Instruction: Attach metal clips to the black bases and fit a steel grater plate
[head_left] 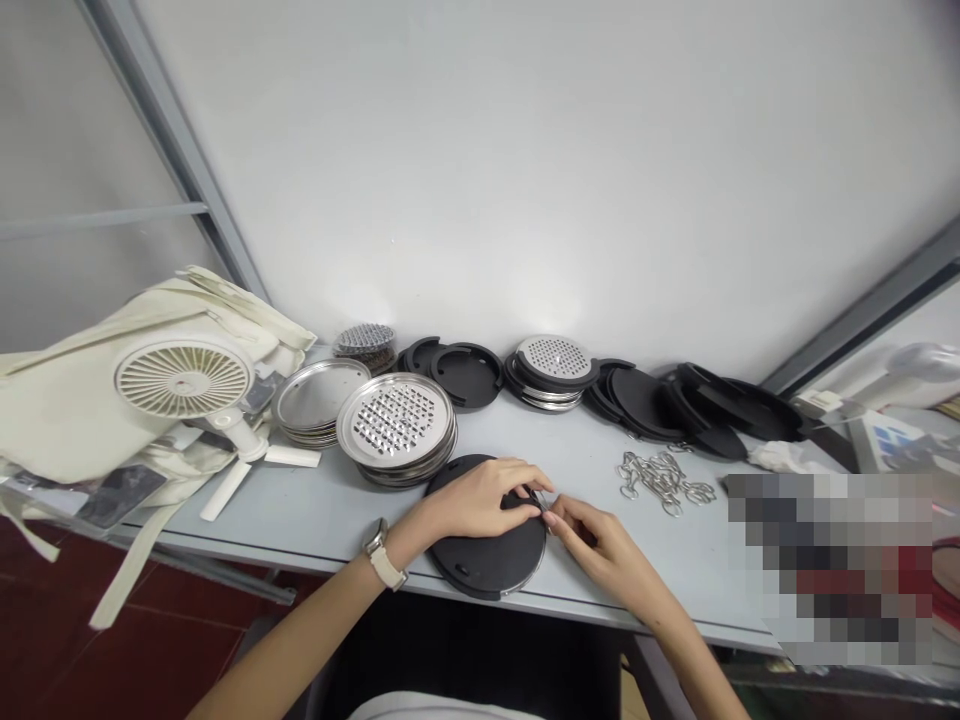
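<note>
Holding steady matters here: left hand (480,498) and right hand (600,545) both seem to pinch the clip (541,500) (partly hidden) over the disc (487,555), at the tabletop's (697,560) front edge; left should press the disc flat, right work gently.

On my feed, matt black plastic-looking disc (487,555), shiny rough-punched metal plate (395,422), glossy metal wire pieces (664,480), creased cloth bag (67,400), smooth plastic fan (184,379), smooth tabletop (300,515)
</note>
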